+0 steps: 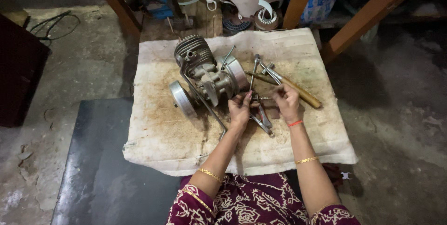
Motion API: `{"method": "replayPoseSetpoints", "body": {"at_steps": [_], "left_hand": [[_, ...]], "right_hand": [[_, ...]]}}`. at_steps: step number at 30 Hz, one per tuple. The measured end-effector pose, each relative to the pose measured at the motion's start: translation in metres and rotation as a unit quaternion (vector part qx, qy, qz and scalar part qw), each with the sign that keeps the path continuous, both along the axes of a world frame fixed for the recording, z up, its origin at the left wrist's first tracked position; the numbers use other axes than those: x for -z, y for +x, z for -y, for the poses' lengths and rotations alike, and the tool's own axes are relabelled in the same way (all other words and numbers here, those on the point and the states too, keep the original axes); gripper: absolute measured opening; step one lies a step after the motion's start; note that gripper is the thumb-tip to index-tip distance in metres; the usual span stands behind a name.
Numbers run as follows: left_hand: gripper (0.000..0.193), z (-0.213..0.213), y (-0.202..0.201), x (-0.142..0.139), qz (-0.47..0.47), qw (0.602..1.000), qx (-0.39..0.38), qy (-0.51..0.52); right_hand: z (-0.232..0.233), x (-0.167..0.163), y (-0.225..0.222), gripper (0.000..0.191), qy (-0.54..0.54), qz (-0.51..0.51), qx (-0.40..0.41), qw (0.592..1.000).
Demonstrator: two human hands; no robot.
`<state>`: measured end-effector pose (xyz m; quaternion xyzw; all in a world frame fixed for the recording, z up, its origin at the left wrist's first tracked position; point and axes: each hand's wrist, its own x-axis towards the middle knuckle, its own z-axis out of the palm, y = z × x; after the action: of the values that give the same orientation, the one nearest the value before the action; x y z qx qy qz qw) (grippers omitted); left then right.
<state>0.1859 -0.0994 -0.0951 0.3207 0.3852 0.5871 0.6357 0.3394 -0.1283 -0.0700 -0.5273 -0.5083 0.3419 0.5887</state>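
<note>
Two bare hands meet near the middle of a stained off-white cloth mat (158, 141) spread on the floor. One small grey metal engine with a finned cylinder (205, 73) lies toward the mat's far left. The left hand (240, 111) and right hand (286, 101) pinch a small metal part (260, 98) between closed fingertips, above steel tools (260, 120). One wooden-handled tool (298, 91) lies toward the far right edge.
</note>
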Motion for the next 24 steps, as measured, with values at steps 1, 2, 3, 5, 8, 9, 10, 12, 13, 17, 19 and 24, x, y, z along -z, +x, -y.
{"method": "replayPoseSetpoints", "body": {"at_steps": [1, 2, 3, 5, 8, 9, 10, 12, 13, 17, 19, 24], "left_hand": [[0.013, 0.000, 0.000, 0.000, 0.014, 1.000, 0.003, 0.009], [0.013, 0.000, 0.000, 0.000, 0.027, 0.999, 0.006, 0.019], [0.013, -0.001, 0.000, 0.000, 0.040, 0.999, 0.009, 0.028], [0.013, -0.001, 0.000, 0.001, 0.040, 0.999, 0.006, 0.035], [0.014, -0.001, 0.000, 0.000, 0.038, 0.999, 0.007, 0.033], [0.014, -0.001, -0.001, 0.001, 0.038, 0.999, 0.008, 0.030], [0.014, -0.001, -0.001, 0.000, 0.037, 0.999, 0.009, 0.028], [0.014, 0.000, -0.001, -0.001, 0.037, 0.999, 0.009, 0.027], [0.014, 0.001, -0.001, -0.001, 0.036, 0.999, 0.010, 0.032], [0.015, 0.001, -0.002, -0.001, 0.034, 0.999, 0.009, 0.042], [0.015, 0.001, -0.002, -0.001, 0.025, 0.999, 0.008, 0.036], [0.015, 0.001, -0.001, -0.001, 0.014, 0.999, 0.005, 0.033]], "right_hand": [[0.002, -0.002, 0.001, 0.022, 0.026, -0.002, -0.025, 0.999], [0.003, -0.004, 0.002, 0.023, 0.014, -0.048, -0.048, 0.998], [0.005, -0.006, 0.003, 0.027, 0.003, -0.094, -0.071, 0.993], [0.007, -0.008, 0.005, 0.033, -0.004, -0.171, -0.104, 0.980], [0.007, -0.008, 0.007, 0.037, 0.015, -0.229, -0.137, 0.964], [0.006, -0.007, 0.007, 0.037, 0.026, -0.224, -0.150, 0.963], [0.006, -0.006, 0.008, 0.038, 0.037, -0.218, -0.163, 0.962], [0.006, -0.003, 0.010, 0.037, 0.029, -0.226, -0.162, 0.960], [0.006, -0.002, 0.011, 0.037, 0.024, -0.231, -0.162, 0.959], [0.002, 0.003, 0.012, 0.023, 0.008, -0.229, -0.119, 0.966], [0.002, 0.005, 0.011, 0.018, 0.006, -0.230, -0.107, 0.967], [0.001, 0.007, 0.002, 0.031, 0.022, 0.042, 0.039, 0.998]]}}
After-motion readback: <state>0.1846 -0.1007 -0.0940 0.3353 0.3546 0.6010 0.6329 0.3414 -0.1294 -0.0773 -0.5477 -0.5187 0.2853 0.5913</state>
